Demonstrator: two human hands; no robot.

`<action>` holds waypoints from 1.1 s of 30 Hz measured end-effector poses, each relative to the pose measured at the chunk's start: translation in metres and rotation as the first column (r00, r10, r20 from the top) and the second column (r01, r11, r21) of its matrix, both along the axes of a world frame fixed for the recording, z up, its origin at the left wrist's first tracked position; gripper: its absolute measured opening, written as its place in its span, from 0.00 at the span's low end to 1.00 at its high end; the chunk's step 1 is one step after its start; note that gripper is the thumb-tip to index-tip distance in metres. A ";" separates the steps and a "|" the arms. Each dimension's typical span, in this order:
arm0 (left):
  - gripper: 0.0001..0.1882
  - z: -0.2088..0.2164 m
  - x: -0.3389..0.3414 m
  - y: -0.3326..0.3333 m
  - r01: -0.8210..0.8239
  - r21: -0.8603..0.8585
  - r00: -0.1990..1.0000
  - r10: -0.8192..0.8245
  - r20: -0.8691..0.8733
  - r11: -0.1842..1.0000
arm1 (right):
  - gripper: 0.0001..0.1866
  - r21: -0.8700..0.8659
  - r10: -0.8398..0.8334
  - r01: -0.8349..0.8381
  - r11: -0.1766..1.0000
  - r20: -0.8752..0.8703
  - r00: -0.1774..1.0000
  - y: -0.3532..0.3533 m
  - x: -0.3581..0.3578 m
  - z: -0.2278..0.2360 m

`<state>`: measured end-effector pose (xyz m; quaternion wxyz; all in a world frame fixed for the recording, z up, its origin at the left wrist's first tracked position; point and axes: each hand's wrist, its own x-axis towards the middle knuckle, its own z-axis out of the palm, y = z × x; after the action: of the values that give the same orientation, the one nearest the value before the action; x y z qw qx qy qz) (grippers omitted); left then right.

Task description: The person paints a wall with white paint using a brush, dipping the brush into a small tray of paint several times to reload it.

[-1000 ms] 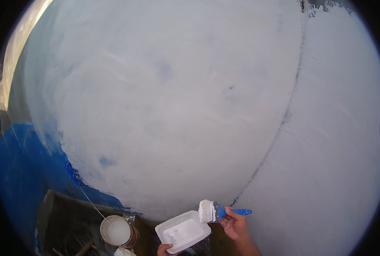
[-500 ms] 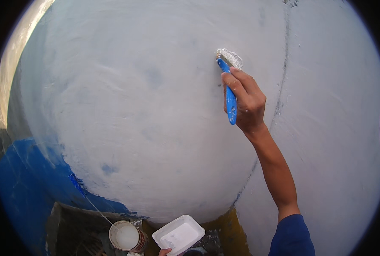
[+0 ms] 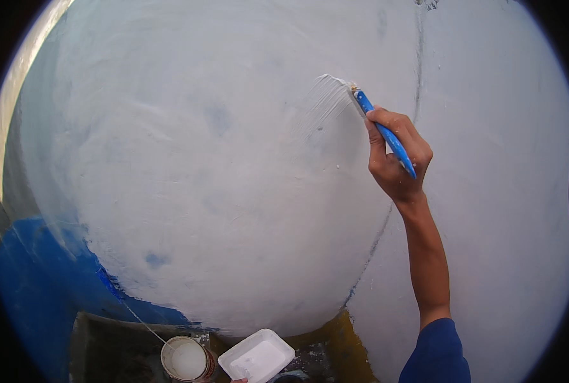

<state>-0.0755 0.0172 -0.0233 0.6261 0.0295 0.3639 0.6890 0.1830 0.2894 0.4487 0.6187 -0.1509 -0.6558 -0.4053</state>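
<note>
My right hand (image 3: 401, 153) is closed around the blue handle of a paintbrush (image 3: 386, 135). The brush's bristles touch the white-painted wall (image 3: 233, 191), at the right end of a fresh, streaky patch of white paint (image 3: 328, 102). Low in the view, my left hand (image 3: 240, 381) grips the near rim of a shallow white tray (image 3: 259, 354); only fingertips show, the rest lies below the picture's edge. A thin film and smears of white paint lie in the tray. White specks dot my right hand and the brush handle.
A round can (image 3: 184, 359) with white liquid stands left of the tray, and a thin rod leans from it toward a blue-painted area (image 3: 35, 281) at lower left. A dark crack line (image 3: 418, 70) runs down the wall corner. A yellowish-brown strip (image 3: 345, 341) borders the bottom.
The brush has moved right along the wall in my right hand, its handle tilting further right. The thick white dab is now spread into streaks. The tray shifted slightly left and down.
</note>
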 end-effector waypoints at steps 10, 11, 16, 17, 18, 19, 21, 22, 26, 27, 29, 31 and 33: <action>0.34 0.005 -0.001 -0.001 0.047 -0.022 0.999 -0.047 0.015 0.999 | 0.10 0.038 -0.097 0.092 0.995 0.166 0.981 0.020 -0.056 -0.055; 0.34 0.003 0.000 0.002 0.065 -0.011 0.998 -0.065 0.018 0.998 | 0.08 0.028 -0.074 0.069 0.997 0.275 0.959 0.010 -0.075 -0.090; 0.32 0.001 -0.005 0.004 0.105 -0.020 0.994 -0.106 -0.018 0.994 | 0.12 -0.559 0.456 -0.181 0.809 0.402 0.794 -0.013 -0.091 -0.181; 0.32 0.000 -0.007 0.001 0.093 -0.030 0.995 -0.094 -0.016 0.995 | 0.10 -0.567 0.467 -0.239 0.788 0.298 0.833 -0.008 -0.084 -0.162; 0.32 -0.005 -0.007 -0.003 0.086 -0.037 0.996 -0.086 -0.008 0.996 | 0.08 -0.569 0.469 -0.290 0.770 0.197 0.861 -0.002 -0.070 -0.128; 0.32 -0.007 -0.006 -0.008 0.071 -0.051 0.997 -0.071 -0.001 0.996 | 0.08 -0.589 0.462 -0.343 0.732 0.060 0.885 -0.005 -0.056 -0.093; 0.32 0.004 -0.003 -0.014 0.039 -0.023 0.999 -0.039 -0.012 0.999 | 0.07 -0.290 0.287 -0.259 0.921 0.055 0.956 0.002 -0.021 -0.029; 0.32 0.007 0.000 -0.015 0.031 -0.009 0.999 -0.031 -0.013 0.999 | 0.06 -0.106 0.118 -0.116 0.988 0.010 0.993 0.006 -0.002 -0.001; 0.32 0.003 0.003 -0.014 0.033 -0.010 0.998 -0.033 0.046 0.999 | 0.11 0.114 -0.185 0.194 0.974 -0.086 0.979 0.032 0.037 0.033; 0.33 0.005 0.005 -0.014 0.023 -0.027 0.998 -0.021 0.056 0.999 | 0.13 0.170 -0.255 0.257 0.951 -0.035 0.966 0.041 0.034 0.018; 0.33 0.004 0.005 -0.019 -0.005 -0.055 0.998 0.008 0.058 0.998 | 0.16 0.047 -0.167 0.166 0.985 0.007 0.986 0.040 0.008 -0.057; 0.33 -0.004 0.008 -0.018 -0.013 -0.045 0.998 0.016 0.059 0.999 | 0.10 -0.122 -0.085 0.099 0.988 0.114 0.990 0.018 -0.019 -0.159; 0.33 -0.001 0.010 -0.006 0.057 -0.010 0.994 -0.056 0.093 0.998 | 0.09 -0.393 0.182 -0.056 0.918 0.290 0.940 -0.011 -0.026 -0.227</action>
<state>-0.0651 0.0111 -0.0247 0.6615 0.0041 0.3378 0.6696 0.1566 0.2779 0.2214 0.4869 -0.1592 -0.8213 -0.2510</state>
